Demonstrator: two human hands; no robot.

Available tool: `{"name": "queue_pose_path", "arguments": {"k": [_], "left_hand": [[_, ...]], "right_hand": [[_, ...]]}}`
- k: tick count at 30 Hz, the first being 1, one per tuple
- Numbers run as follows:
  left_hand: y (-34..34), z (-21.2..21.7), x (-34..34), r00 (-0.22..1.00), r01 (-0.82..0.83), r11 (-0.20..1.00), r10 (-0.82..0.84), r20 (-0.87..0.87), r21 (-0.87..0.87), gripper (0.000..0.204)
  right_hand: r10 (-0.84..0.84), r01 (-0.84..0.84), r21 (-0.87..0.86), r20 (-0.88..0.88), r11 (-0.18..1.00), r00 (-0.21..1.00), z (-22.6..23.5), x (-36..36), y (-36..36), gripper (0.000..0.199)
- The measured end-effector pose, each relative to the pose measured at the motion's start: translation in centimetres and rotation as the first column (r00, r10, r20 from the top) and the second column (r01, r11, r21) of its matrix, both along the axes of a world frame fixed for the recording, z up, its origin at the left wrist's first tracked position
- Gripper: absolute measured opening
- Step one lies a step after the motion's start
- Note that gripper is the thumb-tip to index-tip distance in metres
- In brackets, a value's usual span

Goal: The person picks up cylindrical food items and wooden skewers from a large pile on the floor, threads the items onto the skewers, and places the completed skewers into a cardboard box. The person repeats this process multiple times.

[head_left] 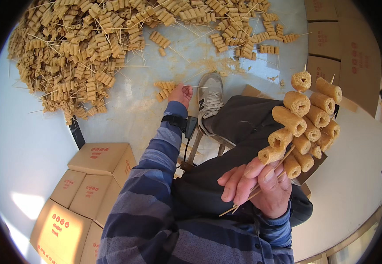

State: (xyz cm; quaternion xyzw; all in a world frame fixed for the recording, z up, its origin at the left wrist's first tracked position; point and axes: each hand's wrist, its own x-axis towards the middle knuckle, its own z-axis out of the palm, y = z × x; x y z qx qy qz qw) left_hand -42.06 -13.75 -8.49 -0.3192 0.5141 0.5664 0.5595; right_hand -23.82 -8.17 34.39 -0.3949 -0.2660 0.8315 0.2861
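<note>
My right hand (268, 187) is closed around the thin sticks of several skewers (307, 119), fanned out at the right. Hollow, golden-brown rolls are threaded on them in rows, and bare stick ends poke out below my fingers. Down by the floor, my left hand (181, 95) is closed in a pinch on the stick of another skewer (164, 89). That one's rolls lie to the left of my fingers, while its bare stick points right toward my shoe. My left fingertips are partly hidden.
A large heap of skewers (81, 53) covers the far left floor, with more skewers (239, 31) at the far right. Cardboard boxes (98, 158) are stacked at left, others (325, 39) at far right. My shoe (210, 97) and a wooden stool (195, 147) are close to my left arm.
</note>
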Motion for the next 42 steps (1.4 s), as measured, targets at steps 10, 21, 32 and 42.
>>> {"name": "queue_pose_path", "arguments": {"k": [10,21,32,42], "left_hand": [[1.2,-5.8,-1.3,0.965,0.247,0.924,-0.208,0.158,-0.292,0.045],[-5.6,-4.7,0.0,0.896,0.266,0.94,-0.16,0.414,-0.212,0.059],[-2.7,-2.5,-2.9,1.0,0.009,0.983,-0.006,0.016,-0.181,0.02],[1.9,28.5,-6.9,0.606,0.793,0.553,-0.678,-0.416,0.256,0.016]], "right_hand": [[-0.024,0.026,0.042,-0.057,0.999,0.998,-0.2,1.0,-0.1,0.034],[0.004,0.0,0.05,-0.075,0.999,0.997,-0.1,2.1,-0.5,0.031],[0.021,-0.014,0.074,-0.083,0.997,0.996,-0.2,2.2,-0.5,0.029],[-0.158,0.157,-0.016,-0.069,0.987,0.985,0.4,1.6,-1.0,0.029]]}}
